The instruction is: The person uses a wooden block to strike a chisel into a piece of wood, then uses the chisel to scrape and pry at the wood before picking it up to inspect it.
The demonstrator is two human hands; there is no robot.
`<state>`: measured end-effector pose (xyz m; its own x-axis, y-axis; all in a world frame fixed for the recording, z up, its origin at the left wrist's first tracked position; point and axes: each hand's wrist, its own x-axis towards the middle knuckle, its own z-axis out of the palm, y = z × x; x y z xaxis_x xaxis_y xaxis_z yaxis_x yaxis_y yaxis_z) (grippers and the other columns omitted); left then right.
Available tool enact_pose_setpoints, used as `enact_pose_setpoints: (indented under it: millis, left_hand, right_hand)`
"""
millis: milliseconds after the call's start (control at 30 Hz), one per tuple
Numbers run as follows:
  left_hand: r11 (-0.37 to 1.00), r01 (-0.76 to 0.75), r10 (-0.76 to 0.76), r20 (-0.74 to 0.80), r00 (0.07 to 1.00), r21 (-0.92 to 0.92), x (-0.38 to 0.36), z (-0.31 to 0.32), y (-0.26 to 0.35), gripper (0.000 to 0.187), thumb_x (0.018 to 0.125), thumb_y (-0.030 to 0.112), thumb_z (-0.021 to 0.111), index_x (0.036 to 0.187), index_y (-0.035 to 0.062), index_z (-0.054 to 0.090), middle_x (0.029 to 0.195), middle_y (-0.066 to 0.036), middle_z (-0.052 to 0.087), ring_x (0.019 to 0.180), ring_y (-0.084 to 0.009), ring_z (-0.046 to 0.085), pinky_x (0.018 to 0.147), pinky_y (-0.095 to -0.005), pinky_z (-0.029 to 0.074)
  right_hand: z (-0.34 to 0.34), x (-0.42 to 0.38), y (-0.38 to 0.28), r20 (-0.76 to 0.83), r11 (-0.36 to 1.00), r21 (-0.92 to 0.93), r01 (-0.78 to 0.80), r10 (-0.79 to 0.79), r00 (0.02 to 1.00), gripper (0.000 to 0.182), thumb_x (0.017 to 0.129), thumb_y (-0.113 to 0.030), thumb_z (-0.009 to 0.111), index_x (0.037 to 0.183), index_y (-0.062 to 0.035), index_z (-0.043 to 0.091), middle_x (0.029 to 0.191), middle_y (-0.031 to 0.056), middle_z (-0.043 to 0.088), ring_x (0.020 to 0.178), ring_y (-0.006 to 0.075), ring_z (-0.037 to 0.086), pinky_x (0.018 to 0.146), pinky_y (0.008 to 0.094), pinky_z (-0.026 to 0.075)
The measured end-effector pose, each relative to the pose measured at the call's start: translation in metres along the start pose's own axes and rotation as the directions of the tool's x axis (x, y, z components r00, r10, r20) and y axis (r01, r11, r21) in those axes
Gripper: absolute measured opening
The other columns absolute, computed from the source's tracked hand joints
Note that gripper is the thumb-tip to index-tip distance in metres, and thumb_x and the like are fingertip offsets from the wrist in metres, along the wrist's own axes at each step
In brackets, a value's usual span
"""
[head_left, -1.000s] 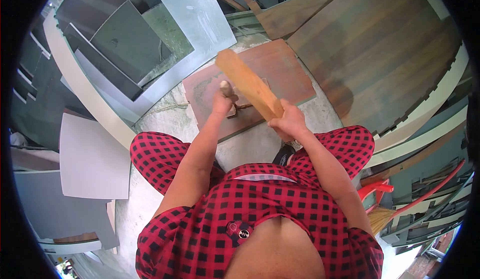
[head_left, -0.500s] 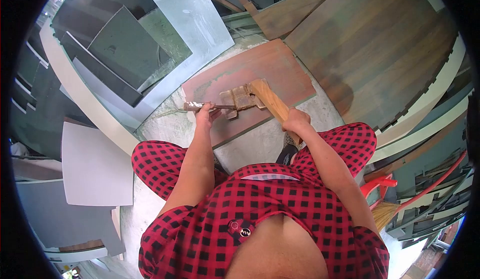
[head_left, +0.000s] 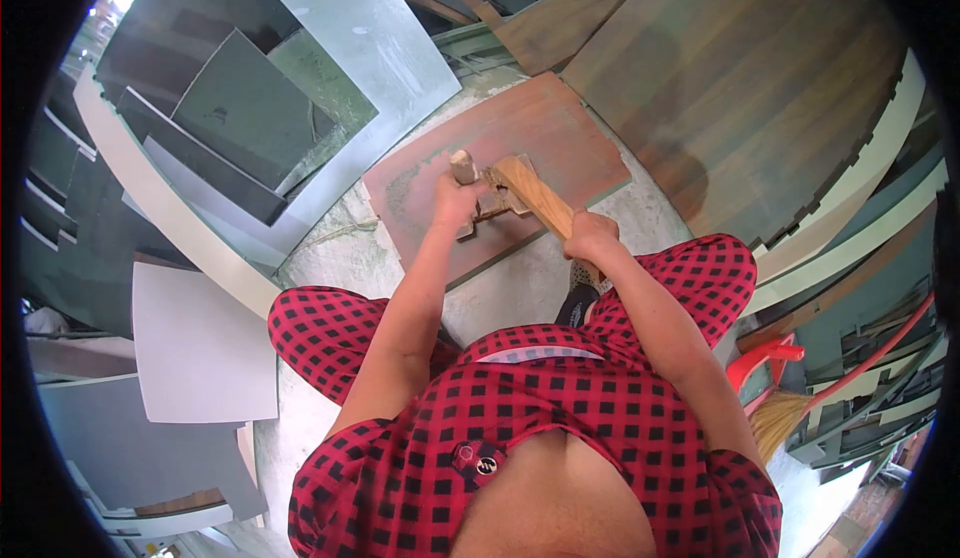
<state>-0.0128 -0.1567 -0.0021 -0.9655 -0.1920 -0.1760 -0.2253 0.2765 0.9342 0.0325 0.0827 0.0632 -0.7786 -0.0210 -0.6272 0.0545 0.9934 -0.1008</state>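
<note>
My left hand point(head_left: 460, 202) is closed around the pale, worn handle point(head_left: 461, 162) of a hand tool, its handle end pointing up toward me. Its blade is mostly hidden now. In my right hand point(head_left: 592, 234) is a flat strip of wood point(head_left: 543, 198) with clear grain, slanting up to the left. The strip's far end lies over a small brown-stained piece point(head_left: 495, 205), partly covered by my left hand. Beneath both hands lies a reddish board point(head_left: 590, 143) on the floor.
A large wood-grain panel point(head_left: 760, 78) stands at right, and a pale L-shaped panel point(head_left: 385, 33) at upper left. A white sheet point(head_left: 200, 343) leans at left. A straw broom point(head_left: 780, 423) and a red plastic object point(head_left: 760, 363) are by my right side.
My left hand has moved right and slightly up, closer to the wood strip. The tool has turned from lying sideways to handle up. My right hand and the strip have barely moved.
</note>
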Motion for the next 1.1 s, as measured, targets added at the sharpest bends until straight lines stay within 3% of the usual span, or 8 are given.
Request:
enact_pose_setpoints:
  millis: [333,533,633,700,800,867,967,1100]
  left_hand:
    - [0.994,-0.044,0.028,-0.162,0.986,-0.095,0.016,-0.013,-0.036,0.018,0.065,0.012,0.072,0.076,0.0001,0.063,0.072,-0.007,0.065,0.066,-0.0162,0.061,0.064,-0.0327,0.048]
    - [0.999,0.002,-0.008,-0.204,0.979,-0.032,0.012,-0.011,-0.033,0.019,0.065,0.014,0.072,0.072,-0.0008,0.062,0.069,-0.01,0.065,0.065,-0.0197,0.062,0.064,-0.0354,0.049]
    - [0.987,-0.094,0.122,-0.224,0.967,0.13,0.009,-0.006,-0.031,0.015,0.07,0.013,0.069,0.074,0.0012,0.061,0.065,-0.004,0.059,0.059,-0.0134,0.056,0.056,-0.0313,0.046]
    - [0.989,-0.059,0.085,-0.196,0.977,0.137,0.006,-0.003,-0.027,0.027,0.066,0.017,0.072,0.082,-0.0015,0.061,0.077,-0.017,0.065,0.073,-0.029,0.064,0.068,-0.0389,0.049]
    - [0.987,-0.013,0.043,-0.186,0.982,0.162,0.005,-0.003,-0.022,0.031,0.066,0.018,0.072,0.087,-0.0012,0.06,0.081,-0.017,0.066,0.077,-0.0296,0.064,0.07,-0.039,0.048]
    - [0.99,-0.019,0.045,-0.184,0.982,0.141,0.006,-0.004,-0.022,0.031,0.067,0.018,0.072,0.088,-0.0013,0.06,0.082,-0.016,0.066,0.077,-0.0288,0.064,0.071,-0.0388,0.048]
    - [0.993,-0.052,0.07,-0.165,0.984,0.11,0.003,-0.002,-0.019,0.032,0.067,0.017,0.072,0.089,-0.0011,0.06,0.083,-0.015,0.066,0.078,-0.0268,0.064,0.071,-0.038,0.048]
    - [0.993,-0.114,0.106,-0.187,0.977,-0.03,-0.003,0.004,-0.011,0.03,0.066,0.015,0.072,0.089,-0.0007,0.061,0.083,-0.014,0.066,0.076,-0.0238,0.063,0.071,-0.0366,0.048]
  right_hand:
    - [0.002,0.003,0.005,-0.022,1.0,0.009,0.01,-0.01,1.0,0.067,0.059,-0.022,0.075,0.116,0.0009,0.048,0.103,0.0163,0.065,0.098,0.0288,0.064,0.082,0.038,0.05]
    - [0.0,0.002,0.003,-0.008,1.0,-0.001,0.007,-0.007,1.0,0.067,0.058,-0.022,0.075,0.116,0.0009,0.049,0.101,0.0158,0.066,0.096,0.028,0.064,0.082,0.0374,0.051]
    - [-0.009,-0.003,0.004,-0.027,0.999,0.036,0.025,-0.024,0.999,0.067,0.057,-0.023,0.075,0.116,-0.0005,0.05,0.098,0.0163,0.066,0.094,0.0285,0.065,0.08,0.0372,0.051]
    - [-0.013,-0.008,0.006,-0.04,0.996,0.073,0.045,-0.042,0.998,0.068,0.057,-0.023,0.076,0.116,-0.0014,0.051,0.095,0.017,0.066,0.092,0.0294,0.065,0.079,0.0374,0.051]
    - [-0.016,-0.02,0.005,-0.251,0.955,0.209,0.21,-0.155,0.955,0.065,0.056,-0.026,0.076,0.112,-0.0034,0.051,0.091,0.0195,0.065,0.088,0.0338,0.063,0.076,0.0399,0.05]
    - [-0.022,-0.03,0.001,-0.524,0.751,0.462,0.473,-0.199,0.828,0.06,0.058,-0.03,0.075,0.106,-0.0036,0.051,0.088,0.0218,0.063,0.086,0.0374,0.062,0.076,0.0424,0.048]
    - [-0.027,-0.041,-0.009,-0.583,0.618,0.541,0.571,-0.214,0.784,0.057,0.058,-0.034,0.074,0.1,-0.0034,0.049,0.086,0.0223,0.063,0.086,0.0388,0.061,0.076,0.0428,0.047]
    - [-0.033,-0.054,-0.014,-0.472,0.841,0.329,0.429,-0.247,0.846,0.056,0.057,-0.033,0.074,0.098,-0.0036,0.049,0.084,0.0224,0.062,0.084,0.0395,0.061,0.076,0.0429,0.047]
